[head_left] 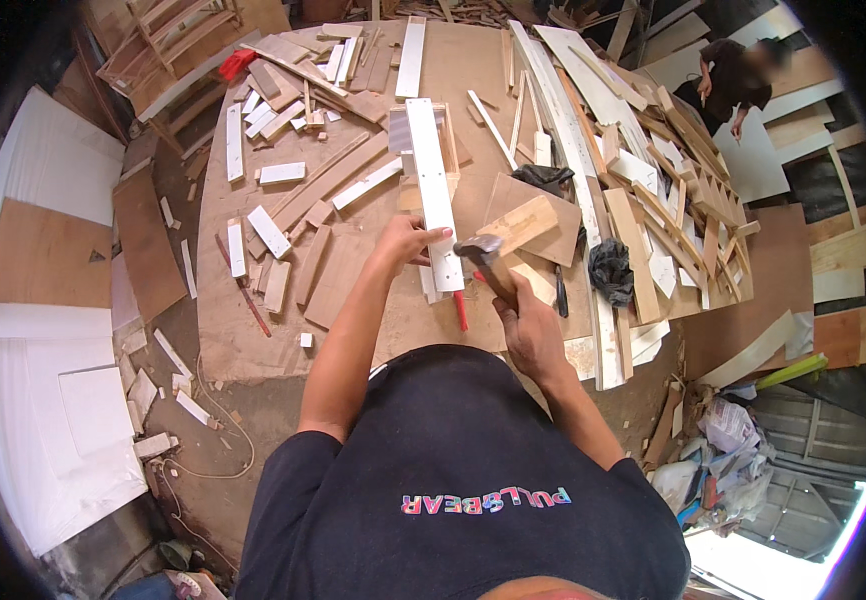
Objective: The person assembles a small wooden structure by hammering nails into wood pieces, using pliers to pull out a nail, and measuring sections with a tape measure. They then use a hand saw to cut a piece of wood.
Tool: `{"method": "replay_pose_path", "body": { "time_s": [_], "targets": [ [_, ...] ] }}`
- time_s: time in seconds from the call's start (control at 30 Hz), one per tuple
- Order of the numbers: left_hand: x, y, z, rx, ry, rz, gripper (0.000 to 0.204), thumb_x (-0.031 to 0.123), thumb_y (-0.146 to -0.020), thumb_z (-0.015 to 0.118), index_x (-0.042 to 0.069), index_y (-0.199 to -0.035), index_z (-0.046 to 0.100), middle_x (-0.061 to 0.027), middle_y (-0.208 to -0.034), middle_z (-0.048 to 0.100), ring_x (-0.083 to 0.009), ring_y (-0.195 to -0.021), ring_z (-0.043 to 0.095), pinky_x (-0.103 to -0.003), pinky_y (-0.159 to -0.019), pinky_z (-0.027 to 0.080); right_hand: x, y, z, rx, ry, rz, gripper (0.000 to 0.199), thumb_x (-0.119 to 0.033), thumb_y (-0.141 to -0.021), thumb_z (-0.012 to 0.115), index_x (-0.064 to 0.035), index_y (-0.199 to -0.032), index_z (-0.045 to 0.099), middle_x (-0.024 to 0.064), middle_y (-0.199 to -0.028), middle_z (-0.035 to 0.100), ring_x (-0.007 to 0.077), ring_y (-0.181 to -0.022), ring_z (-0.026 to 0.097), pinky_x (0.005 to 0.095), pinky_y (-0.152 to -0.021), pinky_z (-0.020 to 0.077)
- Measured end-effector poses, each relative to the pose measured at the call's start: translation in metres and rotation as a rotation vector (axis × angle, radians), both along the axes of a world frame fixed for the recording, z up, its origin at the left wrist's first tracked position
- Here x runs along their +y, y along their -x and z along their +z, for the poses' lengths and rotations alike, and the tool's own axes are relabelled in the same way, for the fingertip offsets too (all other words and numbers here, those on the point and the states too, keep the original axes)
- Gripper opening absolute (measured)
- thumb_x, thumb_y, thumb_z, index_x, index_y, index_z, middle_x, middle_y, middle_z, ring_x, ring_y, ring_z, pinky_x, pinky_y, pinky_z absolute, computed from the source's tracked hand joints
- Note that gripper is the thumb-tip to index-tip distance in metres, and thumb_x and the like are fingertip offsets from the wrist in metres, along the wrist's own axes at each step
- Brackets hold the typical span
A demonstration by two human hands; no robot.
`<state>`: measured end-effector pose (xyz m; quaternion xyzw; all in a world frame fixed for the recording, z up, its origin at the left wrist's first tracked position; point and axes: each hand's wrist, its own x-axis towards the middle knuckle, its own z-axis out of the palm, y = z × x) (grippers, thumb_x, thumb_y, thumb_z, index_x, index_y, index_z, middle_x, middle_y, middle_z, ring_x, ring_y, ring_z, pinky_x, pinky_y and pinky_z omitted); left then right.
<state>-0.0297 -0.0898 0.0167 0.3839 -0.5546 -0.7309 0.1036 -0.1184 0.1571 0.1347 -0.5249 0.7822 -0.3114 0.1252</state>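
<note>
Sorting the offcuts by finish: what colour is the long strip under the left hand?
White, seen clearly in the head view: the long strip under the left hand.

A big brown workbench (253,330) is strewn with short wood offcuts (271,232) and long white strips (412,55). A black cloth (611,268) lies among slats at its right side. White panels (63,420) rest on the floor to the left. Another person (728,85) bends over boards at far right. Crumpled bags (728,430) pile low right.
</note>
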Motion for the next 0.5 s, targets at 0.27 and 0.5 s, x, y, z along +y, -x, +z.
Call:
{"method": "replay_pose_path", "body": {
  "time_s": [0.27, 0.5],
  "targets": [
    [0.001, 0.003, 0.007, -0.018, -0.051, -0.013, 0.042, 0.027, -0.083, 0.087, -0.002, -0.108, 0.072, -0.0094, -0.091, 0.074, -0.0171, -0.072, 0.072, -0.032, -0.059, 0.062, -0.003, -0.005, -0.025, 0.025, -0.020, 0.006, 0.037, -0.012, -0.099, 0.060, -0.0015, -0.131, 0.045, 0.0305, -0.087, 0.065, 0.0525, -0.081, 0.064, 0.0585, -0.067, 0.0480],
    [-0.006, 0.000, 0.004, 0.022, -0.071, -0.021, 0.043, 0.028, -0.084, 0.086, -0.002, -0.111, 0.071, -0.0097, -0.092, 0.074, -0.0168, -0.070, 0.071, -0.031, -0.060, 0.062, -0.008, 0.003, -0.039, 0.039, -0.077, 0.020, 0.032, -0.013, -0.102, 0.058, -0.0007, -0.128, 0.045, 0.0322, -0.088, 0.064, 0.0537, -0.081, 0.063, 0.0578, -0.066, 0.0463]
  ]
}}
